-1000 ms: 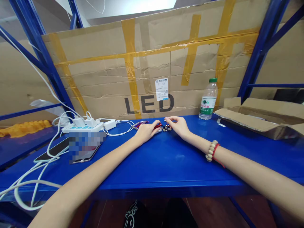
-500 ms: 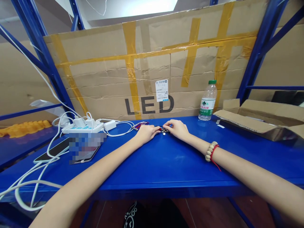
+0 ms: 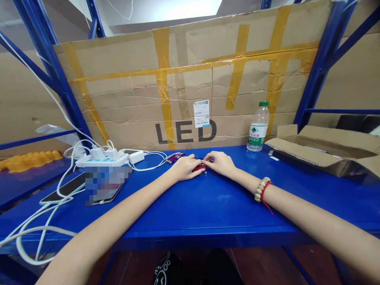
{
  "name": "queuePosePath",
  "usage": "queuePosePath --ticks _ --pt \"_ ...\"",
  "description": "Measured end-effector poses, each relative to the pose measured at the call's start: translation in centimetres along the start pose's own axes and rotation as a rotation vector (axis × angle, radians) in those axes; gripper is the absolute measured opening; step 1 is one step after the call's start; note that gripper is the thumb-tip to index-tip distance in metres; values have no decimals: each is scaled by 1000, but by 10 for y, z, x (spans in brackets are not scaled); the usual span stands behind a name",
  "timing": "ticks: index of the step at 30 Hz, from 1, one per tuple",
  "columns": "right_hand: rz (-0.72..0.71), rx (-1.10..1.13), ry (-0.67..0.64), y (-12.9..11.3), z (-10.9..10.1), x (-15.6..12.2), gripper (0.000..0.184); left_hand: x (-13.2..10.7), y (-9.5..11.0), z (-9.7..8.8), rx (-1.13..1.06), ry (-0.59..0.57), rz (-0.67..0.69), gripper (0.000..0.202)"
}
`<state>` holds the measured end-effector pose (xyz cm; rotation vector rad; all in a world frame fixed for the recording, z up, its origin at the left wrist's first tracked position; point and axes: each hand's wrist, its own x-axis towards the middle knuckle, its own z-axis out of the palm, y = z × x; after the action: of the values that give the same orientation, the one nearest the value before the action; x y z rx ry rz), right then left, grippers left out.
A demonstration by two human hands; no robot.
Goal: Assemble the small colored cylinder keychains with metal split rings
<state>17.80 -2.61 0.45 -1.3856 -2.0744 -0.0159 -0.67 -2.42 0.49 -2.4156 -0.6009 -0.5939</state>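
My left hand (image 3: 186,168) is closed, its fingers pinching a red band-like strip (image 3: 198,168) low over the blue shelf. Fingertip to fingertip with it, my right hand (image 3: 221,164) is also closed in a pinch at the strip's right end. Dark bits show between its fingers, largely hidden. A small shiny metal piece (image 3: 205,172) hangs or lies just below the strip; which of these I cannot tell. Behind my left hand lies a bundle of red and purple strips with metal parts (image 3: 174,157).
On the left stand a white power strip (image 3: 103,160) with chargers, tangled white cables and two phones, one pixelated. A green-capped water bottle (image 3: 257,128) stands at the back right, beside an open cardboard box (image 3: 314,154). A large LED carton (image 3: 130,103) forms the back.
Both hands have closed in together over the strip. The small dark and shiny pieces between them are now mostly covered, and more of the red strip shows under my left fingers.
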Motion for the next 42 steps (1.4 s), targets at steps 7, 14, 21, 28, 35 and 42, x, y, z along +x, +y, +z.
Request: queuePosePath --ticks 7,14,21,28,35,42 --pt "-143 128 -162 -11 -6 -5 54 -1 -2 4 1 1 -39 32" --pt "-136 166 -277 -12 -7 -5 54 -2 0 4 71 -25 -173 20" --pt "-110 32 -182 -13 -8 -4 42 -2 0 2 -41 -6 -496 14" --pt "-163 -63 -156 -13 -5 -4 48 -16 -21 14 -88 100 -1044 9" --pt "-192 -58 -136 -15 -6 -5 45 -17 -21 19 -42 -141 -1055 18" --pt "-174 -80 -131 -17 -8 -6 43 -14 -18 17 -27 -229 -978 26"
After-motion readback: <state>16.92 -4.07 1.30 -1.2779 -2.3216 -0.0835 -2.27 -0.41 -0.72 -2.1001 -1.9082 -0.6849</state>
